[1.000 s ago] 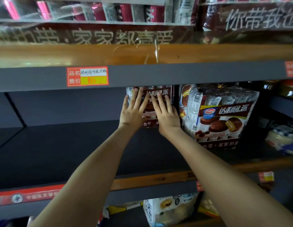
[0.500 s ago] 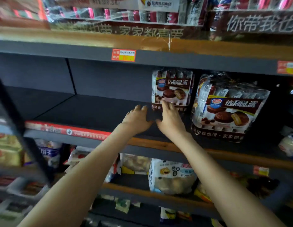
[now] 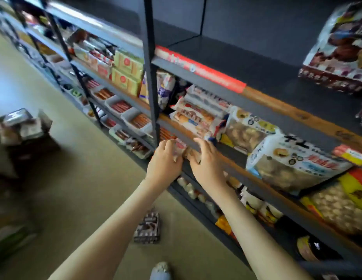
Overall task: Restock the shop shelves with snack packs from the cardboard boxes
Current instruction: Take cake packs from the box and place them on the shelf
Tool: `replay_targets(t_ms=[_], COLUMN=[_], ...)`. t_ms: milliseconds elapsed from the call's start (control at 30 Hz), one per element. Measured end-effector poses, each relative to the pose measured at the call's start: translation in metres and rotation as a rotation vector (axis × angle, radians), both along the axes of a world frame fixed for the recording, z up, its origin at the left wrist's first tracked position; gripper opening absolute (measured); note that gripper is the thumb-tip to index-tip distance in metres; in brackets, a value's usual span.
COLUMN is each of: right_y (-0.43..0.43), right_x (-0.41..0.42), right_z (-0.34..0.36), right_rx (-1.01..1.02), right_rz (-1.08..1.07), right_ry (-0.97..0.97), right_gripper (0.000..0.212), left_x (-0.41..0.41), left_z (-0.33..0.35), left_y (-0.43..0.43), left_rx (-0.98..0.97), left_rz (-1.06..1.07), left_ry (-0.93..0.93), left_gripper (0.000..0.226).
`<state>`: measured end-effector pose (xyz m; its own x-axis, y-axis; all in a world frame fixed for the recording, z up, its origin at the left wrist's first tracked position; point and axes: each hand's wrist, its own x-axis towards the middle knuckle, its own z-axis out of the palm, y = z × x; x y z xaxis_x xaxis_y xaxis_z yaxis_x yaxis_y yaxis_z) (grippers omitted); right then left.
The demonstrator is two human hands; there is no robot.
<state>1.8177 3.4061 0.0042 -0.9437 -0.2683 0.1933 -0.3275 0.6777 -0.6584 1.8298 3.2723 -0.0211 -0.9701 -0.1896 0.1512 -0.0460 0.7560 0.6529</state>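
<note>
A chocolate pie snack pack [image 3: 341,47] stands at the right end of the dark upper shelf [image 3: 246,63]. My left hand [image 3: 164,160] and my right hand [image 3: 206,162] are side by side, low in front of the edge of the shelf below it. A small pinkish pack [image 3: 180,148] shows between them. My left fingers curl beside it, but blur hides whether they grip it. My right hand lies flat with its fingers apart. Another snack pack [image 3: 147,229] lies on the floor under my arms. An opened cardboard box [image 3: 20,126] with packs sits on the floor at the left.
A dark upright post [image 3: 149,67] stands just left of my hands. Lower shelves hold bread and cake bags [image 3: 293,164] and trays of sausages [image 3: 121,106]. A red strip [image 3: 198,69] runs along the upper shelf's edge. My shoe [image 3: 160,269] shows at the bottom.
Both hands have come off the pie pack on the upper shelf and dropped to the shelf below. My view has swung down and left, bringing the floor and box into sight.
</note>
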Motion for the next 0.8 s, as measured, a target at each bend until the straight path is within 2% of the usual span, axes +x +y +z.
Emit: replay_targets(t_ms=[267,400,633,800], right_y=[-0.087,-0.128,-0.158,-0.155], right_x=[-0.016,-0.024,-0.032,-0.038], right_z=[-0.166,-0.255,-0.428,-0.587], right_rx=[0.242,0.330,0.458,0.320], right_rz=[0.015,-0.069,-0.068,-0.166], right_ry=[-0.537,-0.768,-0.952,-1.131], right_gripper=[0.053,0.060,0.064,0.064], left_x=[0.088,0.117,0.091,0.066], left_z=[-0.181,-0.261,-0.417,-0.564], left_y=[-0.152,-0.204,-0.223,-0.199], left_rx=[0.158,0.224,0.223,0.277], left_rz=[0.384,0.443,0.345,0.309], left_ry=[-0.647,-0.878,-1.010,-1.015], left_gripper=[0.049,0.054,0.056,0.061])
